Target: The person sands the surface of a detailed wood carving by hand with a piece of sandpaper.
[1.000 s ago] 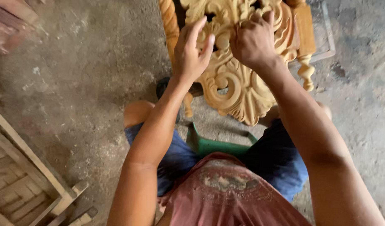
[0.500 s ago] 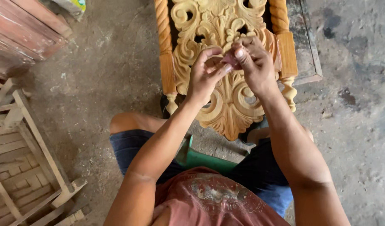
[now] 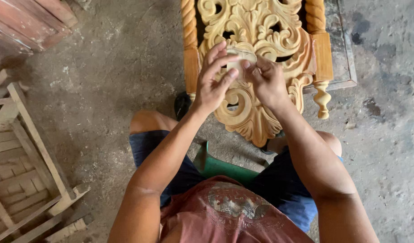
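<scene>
Pale, unfinished wood fills the top of the view: a carved panel (image 3: 254,67) of scrolls and leaves, framed by two twisted posts, propped against the person's knees on the concrete floor (image 3: 108,76). Both hands meet at the middle of the panel. Between them sits a small folded pad (image 3: 239,59), tan, most likely sandpaper, though the surface is too small to tell for sure. The left hand (image 3: 214,83) pinches its near edge with thumb and fingertips, the other fingers fanned upward. The right hand (image 3: 267,81) nips the opposite edge, fingers curled in tight, knuckles over the panel's right-hand scroll.

The pad lies just above the panel's central leaf, touching or very nearly touching the wood; which one I cannot tell.

As a judgement: the pad looks like it is being folded or re-gripped. A tight, crisp fold would let an edge reach into the grooves, and following the curve of each scroll instead of cutting across it would keep the carved ridges sharp.

Below the panel, a green stool (image 3: 222,166) shows between the legs. Left of the panel, well apart, stands a slatted wooden frame (image 3: 22,162); reddish boards (image 3: 31,22) lie at the upper left.
</scene>
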